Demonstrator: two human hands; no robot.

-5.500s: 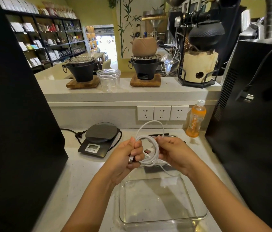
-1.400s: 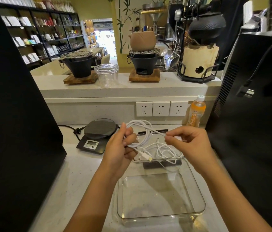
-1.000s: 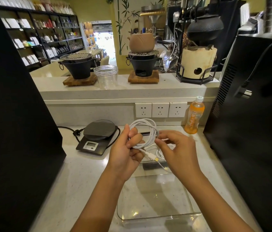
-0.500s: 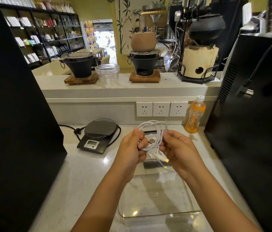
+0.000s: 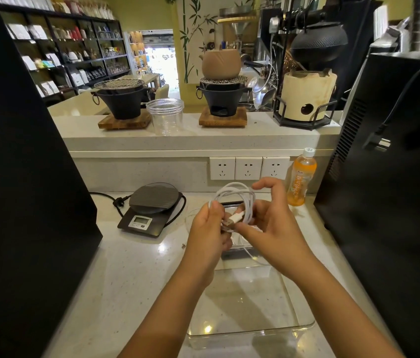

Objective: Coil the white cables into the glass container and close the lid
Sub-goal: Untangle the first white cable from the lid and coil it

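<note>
A white cable (image 5: 237,196) wound into a small coil is held up above the counter between both hands. My left hand (image 5: 207,231) grips the left side of the coil with curled fingers. My right hand (image 5: 273,223) pinches the cable's plug end (image 5: 233,220) and holds the coil's right side. Another loose white cable (image 5: 251,255) trails on the counter below, partly hidden by my hands. The clear glass container (image 5: 304,325) sits on the counter below my forearms, with nothing inside. A dark flat piece (image 5: 234,254), perhaps the lid, lies just behind it.
A black kitchen scale (image 5: 152,209) with its cord sits at the left. An orange drink bottle (image 5: 300,177) stands by the wall sockets (image 5: 248,167). Big black appliances flank both sides (image 5: 23,177) (image 5: 389,177). A raised shelf holds stoves and a plastic jar (image 5: 165,116).
The loose length of the cable has been wound onto the coil. My right hand has moved in from the right and now holds the plug end against the loops.
</note>
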